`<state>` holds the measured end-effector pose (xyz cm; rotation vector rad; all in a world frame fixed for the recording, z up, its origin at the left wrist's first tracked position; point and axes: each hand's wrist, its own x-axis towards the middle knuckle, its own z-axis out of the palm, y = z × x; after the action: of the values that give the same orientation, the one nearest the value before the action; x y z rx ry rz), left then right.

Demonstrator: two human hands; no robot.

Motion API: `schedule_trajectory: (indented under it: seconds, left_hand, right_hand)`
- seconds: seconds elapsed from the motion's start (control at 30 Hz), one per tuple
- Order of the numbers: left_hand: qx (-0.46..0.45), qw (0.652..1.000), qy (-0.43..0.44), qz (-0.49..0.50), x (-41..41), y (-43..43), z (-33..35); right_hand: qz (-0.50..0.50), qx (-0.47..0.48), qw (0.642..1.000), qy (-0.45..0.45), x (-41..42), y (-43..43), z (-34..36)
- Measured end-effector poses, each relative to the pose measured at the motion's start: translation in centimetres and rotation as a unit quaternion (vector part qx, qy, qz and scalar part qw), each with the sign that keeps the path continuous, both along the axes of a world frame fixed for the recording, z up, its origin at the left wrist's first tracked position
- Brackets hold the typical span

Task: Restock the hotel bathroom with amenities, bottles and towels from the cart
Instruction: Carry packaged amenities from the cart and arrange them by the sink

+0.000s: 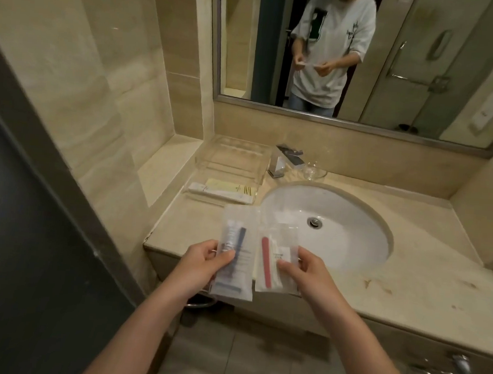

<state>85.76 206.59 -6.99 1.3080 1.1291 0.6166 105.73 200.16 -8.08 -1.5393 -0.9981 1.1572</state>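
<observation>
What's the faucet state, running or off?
Off: no stream falls from the faucet spout, and the sink basin shows no water flowing around its drain.

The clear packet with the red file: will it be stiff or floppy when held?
Probably floppy: the packet is thin clear film, though the red file inside may stiffen it. Likely very light, since the right hand holds it by pinching one edge.
</observation>
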Motion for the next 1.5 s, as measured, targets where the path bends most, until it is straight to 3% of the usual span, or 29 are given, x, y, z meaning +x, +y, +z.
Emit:
schedule_trajectory:
  seconds: [0.83,1.27,1.5]
  left_hand:
    - [-0.122,0.985,0.028,0.118,11.0,20.2,-3.8]
    - [-0.175,0.972,0.059,0.149,7.0,27.8,-6.8]
    - [-0.126,0.975,0.118,0.139,4.0,33.8,-9.8]
  right_hand:
    - [0.080,-0.058,0.993,0.062,10.5,25.3,-5.5]
    - [0.059,-0.151,0.986,0.032,5.7,32.9,-9.0]
    - [0.036,-0.201,0.979,-0.002,2.4,37.1,-11.1]
